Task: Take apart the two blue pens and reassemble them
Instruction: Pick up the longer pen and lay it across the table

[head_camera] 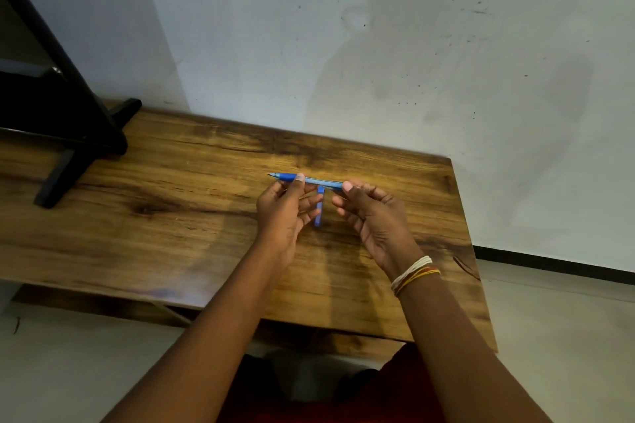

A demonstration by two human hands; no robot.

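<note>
**Pen held level in both hands over the table**

A black stand [62,134] sits at the far left of the wooden table [171,216]. The left hand [285,209] pinches the pen [312,180] near its tip, which points left, thumb on top. A blue cap [319,206] lies on the table between the hands, below the barrel. The right hand [371,216], its grip likewise closed, pinches the barrel's other end. Thread bands [412,273] circle the right wrist.

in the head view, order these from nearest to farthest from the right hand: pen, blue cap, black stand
1. pen: held in the right hand at its end.
2. blue cap: on the table, just to its left.
3. black stand: far left of the table.
</note>
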